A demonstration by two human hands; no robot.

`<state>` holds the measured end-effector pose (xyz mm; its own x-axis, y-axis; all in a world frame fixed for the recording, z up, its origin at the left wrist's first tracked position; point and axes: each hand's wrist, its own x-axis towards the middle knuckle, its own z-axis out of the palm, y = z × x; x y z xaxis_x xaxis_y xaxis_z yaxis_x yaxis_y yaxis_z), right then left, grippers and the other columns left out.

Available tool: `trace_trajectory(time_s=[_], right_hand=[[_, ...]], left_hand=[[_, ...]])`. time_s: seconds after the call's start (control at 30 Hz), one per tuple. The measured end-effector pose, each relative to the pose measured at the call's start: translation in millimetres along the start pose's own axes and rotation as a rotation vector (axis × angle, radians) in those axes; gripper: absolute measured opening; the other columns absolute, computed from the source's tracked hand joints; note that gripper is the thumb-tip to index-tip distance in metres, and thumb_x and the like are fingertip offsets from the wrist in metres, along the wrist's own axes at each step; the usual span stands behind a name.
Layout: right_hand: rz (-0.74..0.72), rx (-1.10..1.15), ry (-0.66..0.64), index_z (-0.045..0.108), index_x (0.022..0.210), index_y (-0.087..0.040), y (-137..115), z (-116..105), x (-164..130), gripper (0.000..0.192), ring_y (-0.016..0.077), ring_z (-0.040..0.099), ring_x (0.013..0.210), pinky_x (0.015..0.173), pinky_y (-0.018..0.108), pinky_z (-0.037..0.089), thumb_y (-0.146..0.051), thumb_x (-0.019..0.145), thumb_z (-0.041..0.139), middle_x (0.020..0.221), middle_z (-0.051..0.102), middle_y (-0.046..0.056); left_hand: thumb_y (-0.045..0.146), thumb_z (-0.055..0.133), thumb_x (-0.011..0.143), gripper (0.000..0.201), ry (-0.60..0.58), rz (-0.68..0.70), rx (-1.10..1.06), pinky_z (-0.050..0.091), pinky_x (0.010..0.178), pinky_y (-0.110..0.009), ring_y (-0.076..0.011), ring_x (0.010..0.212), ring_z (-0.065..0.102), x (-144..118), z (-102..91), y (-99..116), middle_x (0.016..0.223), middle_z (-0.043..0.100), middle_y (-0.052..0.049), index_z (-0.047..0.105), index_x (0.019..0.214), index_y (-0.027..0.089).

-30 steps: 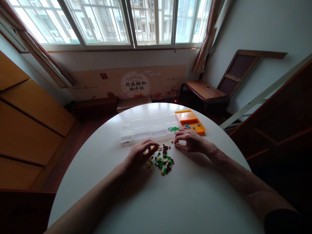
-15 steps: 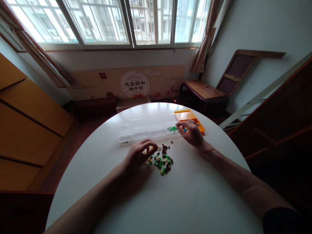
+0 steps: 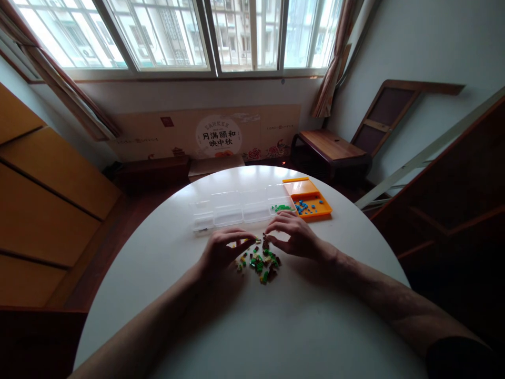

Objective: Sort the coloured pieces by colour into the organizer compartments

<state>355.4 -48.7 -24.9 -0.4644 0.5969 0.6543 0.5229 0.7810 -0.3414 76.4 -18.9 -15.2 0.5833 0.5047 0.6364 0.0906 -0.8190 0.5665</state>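
Both hands work at the pile of small bricks (image 3: 260, 260) on the round white table (image 3: 252, 326). The left hand (image 3: 223, 251) rests on the pile's left edge, fingers curled; whether they hold a piece, I cannot tell. The right hand (image 3: 292, 237) pinches together at the pile's far-right edge, seemingly on a dark brick. A careless sweep could scatter pieces off the table. Beyond the pile sit a clear divided box (image 3: 240, 210) and an orange tray (image 3: 311, 202). The wall board (image 3: 219, 136) reads "月满颐和 映中秋".
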Motion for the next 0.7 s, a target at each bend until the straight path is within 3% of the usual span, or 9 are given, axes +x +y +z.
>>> trace_trajectory(time_s=[0.2, 0.7], right_hand=[[0.015, 0.084, -0.110, 0.077, 0.101, -0.025, -4, 8, -1, 0.006, 0.0202, 0.074, 0.089, 0.093, 0.037, 0.050, -0.031, 0.104, 0.078, 0.094, 0.082, 0.001], [0.017, 0.218, -0.127, 0.078, 0.109, -0.027, -6, 10, -1, 0.006, 0.0179, 0.074, 0.087, 0.086, 0.034, 0.058, -0.032, 0.105, 0.077, 0.101, 0.080, 0.003]], left_hand=[[0.020, 0.086, 0.097, 0.005, 0.051, 0.102, 0.168, 0.062, 0.070, -0.023, -0.0138, 0.075, 0.079, -3, 4.2, -2, 0.093, 0.086, -0.004, 0.086, 0.102, 0.022], [0.030, 0.081, 0.103, 0.008, -0.067, 0.168, 0.258, 0.064, 0.075, -0.028, -0.0162, 0.080, 0.081, -7, 2.8, -4, 0.096, 0.086, -0.005, 0.088, 0.103, 0.025]])
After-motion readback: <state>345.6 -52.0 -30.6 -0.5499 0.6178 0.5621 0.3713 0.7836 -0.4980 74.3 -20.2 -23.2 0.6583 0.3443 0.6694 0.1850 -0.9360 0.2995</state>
